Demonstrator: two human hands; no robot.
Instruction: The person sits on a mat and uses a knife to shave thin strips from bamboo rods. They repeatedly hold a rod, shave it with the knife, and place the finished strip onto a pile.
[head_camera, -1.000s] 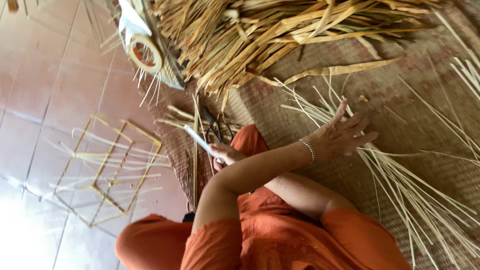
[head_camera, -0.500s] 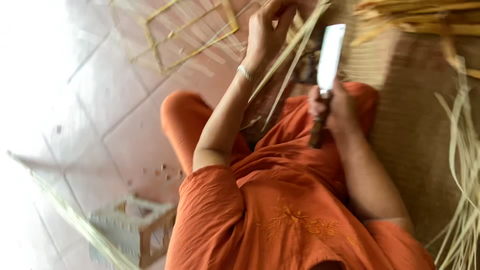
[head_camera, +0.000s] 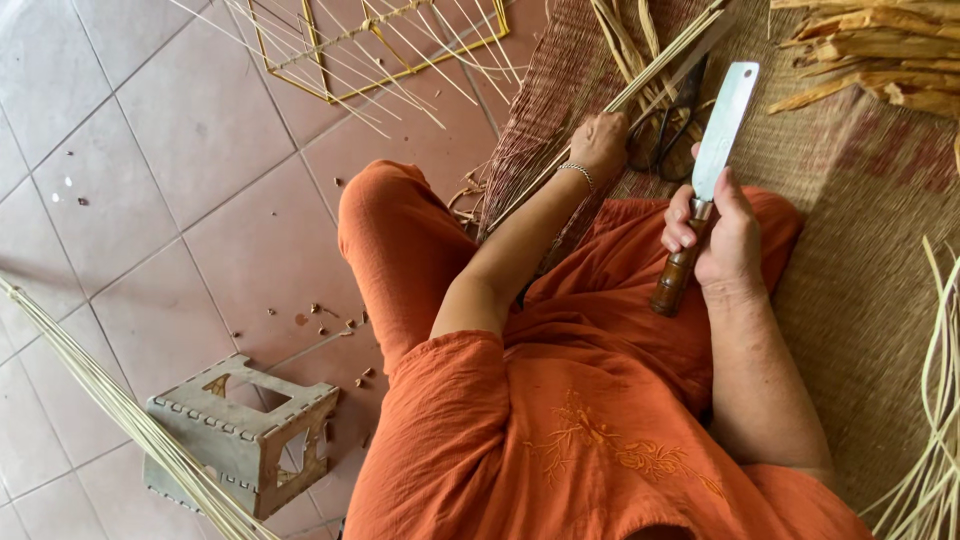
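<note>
The right hand (head_camera: 722, 235) is closed firmly around the brown wooden handle of a broad flat knife (head_camera: 722, 128), with the pale blade pointing up and away from the body. The left hand (head_camera: 598, 143) is closed on a bundle of thin bamboo strips (head_camera: 640, 85), and these strips run in a slant past the knife, from the lap toward the upper side of the woven mat (head_camera: 860, 260). The knife blade is just beside the strips, on their right, but not touching them — there is a small gap. A pair of dark scissors (head_camera: 672, 135) lies on the mat between the left hand and the knife.

To do this step well, I think the strips should be kept tight and straight in the left hand, so that the blade meets them at a low angle. The edge should face away from the fingers and from the knee — the leg in orange cloth is very near under the knife. A short grip close to the blade would give more control than the present hold at the middle of the handle.
</note>
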